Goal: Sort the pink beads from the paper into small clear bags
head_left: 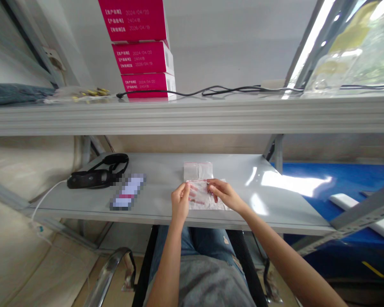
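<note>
1. Step in hand, by judgement: work at the upper edge of a clear plastic bag (201,197), perhaps at its closing strip, with both hands close together. Kind of closure too small to tell.
2. Left grip (180,200): closed, thumb and fingers pinching the edge of the bag near its left corner, wrist raised above the surface.
3. Right grip (223,194): closed on the same edge as far as visible, fingers a little spread over the plastic, forearm coming from the lower right.
4. Place of the bag: between both hands, on a grey metal shelf (237,170), near the front edge of it. Just behind, a clear piece with a red strip (197,170), either part of the same bag or a second one; no way to tell. Reddish and white contents, too unclear to name.
5. Next move, by judgement: need for steady, even pressure from both hands along the thin edge, without slipping.
6. Around the hands: toward the left of the shelf, a black strapped device (96,179) with a white cable (48,192), and a pixelated flat item (128,192) just beside it. Higher, on an upper shelf (192,117), three stacked magenta cartons (141,55) and a black cable (230,90).
</note>
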`<action>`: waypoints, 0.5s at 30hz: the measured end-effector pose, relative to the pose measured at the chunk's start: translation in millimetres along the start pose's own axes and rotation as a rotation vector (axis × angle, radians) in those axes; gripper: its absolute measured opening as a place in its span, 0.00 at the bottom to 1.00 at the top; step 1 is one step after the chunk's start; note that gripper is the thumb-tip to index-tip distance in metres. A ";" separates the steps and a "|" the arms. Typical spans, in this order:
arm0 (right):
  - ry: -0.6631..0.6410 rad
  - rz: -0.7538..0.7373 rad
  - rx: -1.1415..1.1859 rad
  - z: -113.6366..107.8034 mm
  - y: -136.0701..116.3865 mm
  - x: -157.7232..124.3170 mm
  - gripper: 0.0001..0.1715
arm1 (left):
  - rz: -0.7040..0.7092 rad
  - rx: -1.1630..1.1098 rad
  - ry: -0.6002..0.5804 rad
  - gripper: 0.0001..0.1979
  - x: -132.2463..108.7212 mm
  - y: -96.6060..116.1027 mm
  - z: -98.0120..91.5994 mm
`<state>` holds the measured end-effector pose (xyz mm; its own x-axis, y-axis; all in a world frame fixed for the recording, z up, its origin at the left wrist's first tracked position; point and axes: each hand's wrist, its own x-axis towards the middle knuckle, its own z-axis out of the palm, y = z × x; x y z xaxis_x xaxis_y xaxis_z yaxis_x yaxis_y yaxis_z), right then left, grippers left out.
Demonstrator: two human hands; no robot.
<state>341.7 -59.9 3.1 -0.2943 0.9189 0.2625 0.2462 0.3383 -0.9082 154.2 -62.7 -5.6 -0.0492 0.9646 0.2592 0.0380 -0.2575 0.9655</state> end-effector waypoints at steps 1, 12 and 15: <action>0.018 -0.007 -0.018 -2.0 3.0 0.2 0.23 | -0.013 0.010 0.076 0.22 4.0 -1.4 -7.4; 0.532 0.118 -0.082 -33.5 51.1 11.0 0.16 | -0.039 0.692 0.189 0.15 50.7 -39.2 -78.1; 0.550 0.093 -0.112 -32.9 58.2 11.2 0.14 | 0.121 0.863 0.416 0.14 48.5 -35.0 -68.1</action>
<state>383.2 -23.2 -36.1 0.2500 0.9062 0.3411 0.3538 0.2425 -0.9034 82.5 -10.8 -25.3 -0.3404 0.7936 0.5043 0.7783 -0.0631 0.6247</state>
